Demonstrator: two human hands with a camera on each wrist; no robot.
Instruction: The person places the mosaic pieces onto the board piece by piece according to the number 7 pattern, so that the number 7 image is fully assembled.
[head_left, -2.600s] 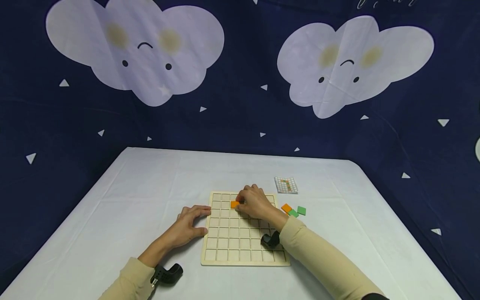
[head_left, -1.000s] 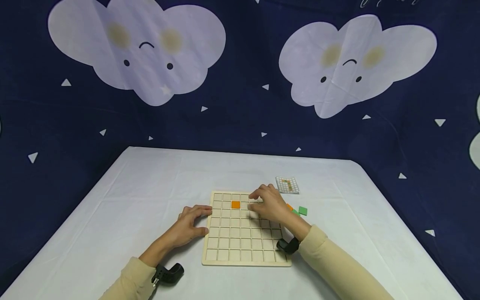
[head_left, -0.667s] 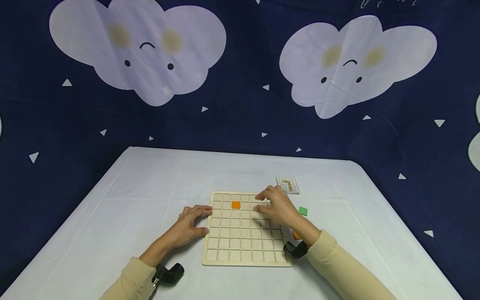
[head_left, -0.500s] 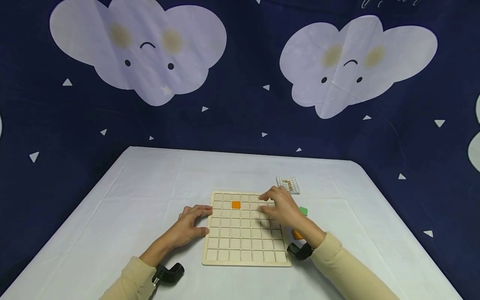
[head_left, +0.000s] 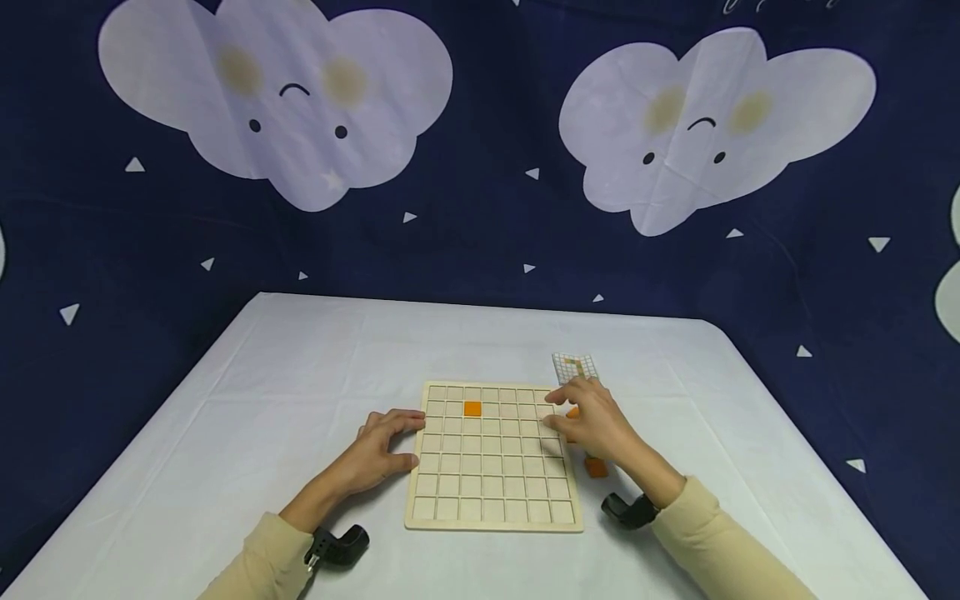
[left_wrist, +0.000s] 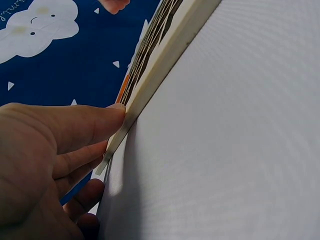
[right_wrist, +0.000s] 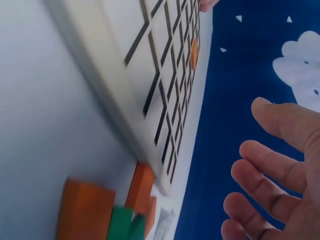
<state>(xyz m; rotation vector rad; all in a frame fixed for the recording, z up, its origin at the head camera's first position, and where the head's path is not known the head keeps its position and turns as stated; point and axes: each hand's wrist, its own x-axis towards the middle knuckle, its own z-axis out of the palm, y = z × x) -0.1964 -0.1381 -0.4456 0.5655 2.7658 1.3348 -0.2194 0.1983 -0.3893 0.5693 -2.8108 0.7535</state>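
Note:
A pale wooden grid board lies on the table. One orange square tile sits in a cell of its second row from the far edge. My left hand touches the board's left edge with extended fingers and thumb. Over the board's right edge hovers my right hand, thumb and fingers spread, holding nothing. Loose tiles lie under and beside it: an orange tile nearer me, and another orange tile partly covered by the hand. The right wrist view also shows green tiles among them.
A small printed card with a coloured grid pattern lies beyond the board's far right corner, partly behind my right hand. White cloth covers the table. A dark blue backdrop with clouds rises behind.
My right hand has let go of the orange tile, which stays in its cell, and has moved right, off the board toward the loose tiles. My left hand has stayed at the edge.

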